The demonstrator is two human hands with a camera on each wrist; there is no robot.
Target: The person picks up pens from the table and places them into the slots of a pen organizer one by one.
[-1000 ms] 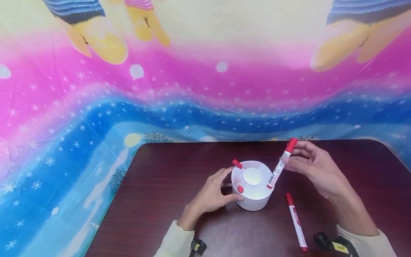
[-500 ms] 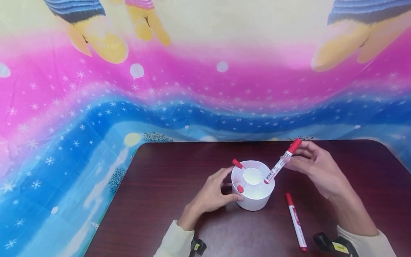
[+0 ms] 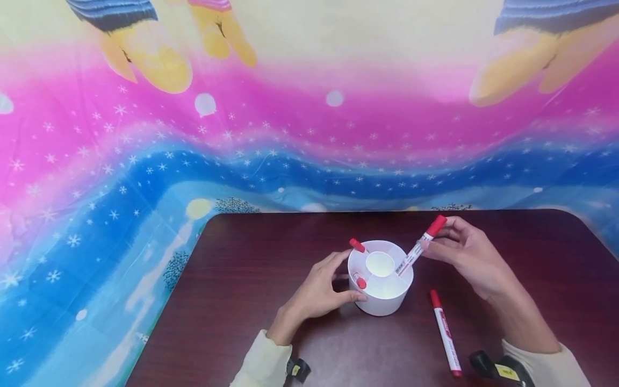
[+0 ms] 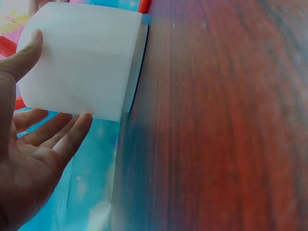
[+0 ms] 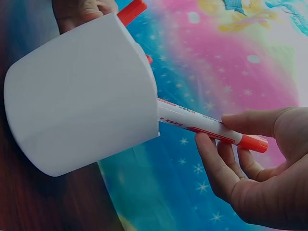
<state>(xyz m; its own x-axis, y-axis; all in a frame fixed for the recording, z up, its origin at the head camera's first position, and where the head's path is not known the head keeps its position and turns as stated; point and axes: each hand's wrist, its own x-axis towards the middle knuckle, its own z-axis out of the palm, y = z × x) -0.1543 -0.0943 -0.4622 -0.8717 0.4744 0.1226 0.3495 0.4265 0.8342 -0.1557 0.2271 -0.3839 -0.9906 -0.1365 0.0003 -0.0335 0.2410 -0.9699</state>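
Observation:
A round white divided organizer with a central round well stands on the table. My left hand grips its left side, thumb at the front and fingers around the back; the left wrist view shows the thumb against its wall. Between right thumb and fingers, my right hand pinches a red-capped white marker near the cap. This marker slants down, its lower end inside the organizer's right compartment and hidden by the wall in the right wrist view. Two other red-capped markers, one at the back left and one at the front left, sit in the organizer.
Another red-capped marker lies on the dark wooden table, right of the organizer and close to the right forearm. A colourful printed cloth hangs behind the table. Each wrist wears a black camera strap.
The right hand has shifted slightly left and lowered the marker; its bottom end has passed from the organizer's rim into the right compartment. The left hand stays in place.

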